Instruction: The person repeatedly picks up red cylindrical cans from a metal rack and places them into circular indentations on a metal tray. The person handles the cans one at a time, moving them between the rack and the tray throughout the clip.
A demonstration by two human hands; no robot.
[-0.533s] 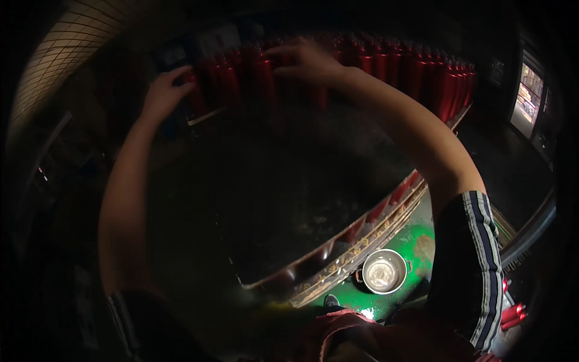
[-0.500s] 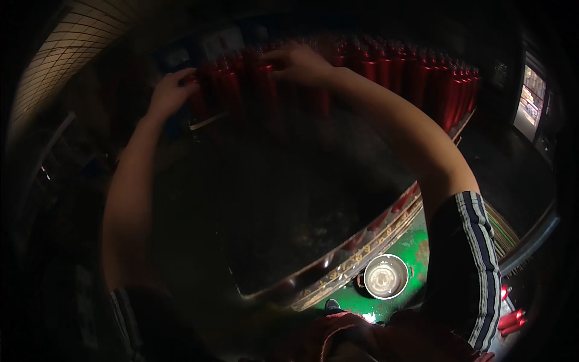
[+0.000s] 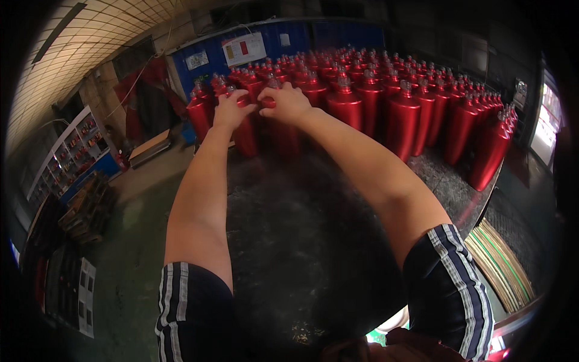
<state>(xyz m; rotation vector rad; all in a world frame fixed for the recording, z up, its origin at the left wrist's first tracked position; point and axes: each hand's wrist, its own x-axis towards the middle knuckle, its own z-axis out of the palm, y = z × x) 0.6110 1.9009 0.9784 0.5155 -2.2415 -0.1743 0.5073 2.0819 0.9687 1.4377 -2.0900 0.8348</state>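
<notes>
The left hand [image 3: 229, 110] and right hand [image 3: 287, 104] are level with each other at the near edge of a crowd of glossy, metallic-red, tapered bottles [image 3: 403, 123]. The left hand has its thumb and fingers part-curled at the shoulder of a shiny red bottle [image 3: 245, 137]; the right hand, fingers bent toward the left, is likewise at the upper part of a neighbouring red bottle [image 3: 284, 136]. Blur and shadow leave it unclear whether either hand grips firmly.

The bottles have smooth, satiny sides with bright vertical highlights, rounded sloping shoulders and short, narrow, glassy-looking necks; their bodies are widest near the shoulder and narrow toward the base. They stand upright, long axes vertical and necks up, though those at the right look slanted in the bending view. Both bottles at the hands also run up and down, their bodies below the fingers.

Under them spreads a dark, scuffed table [image 3: 301, 229], its surface dull with pale scratches and smears. Behind is a flat blue panel wall [image 3: 295, 39] bearing a white paper sheet [image 3: 244, 48]. Thin, pale-edged stacked boards [image 3: 500, 265] lie at the right, and rough wooden pallets [image 3: 88, 205] at the left.
</notes>
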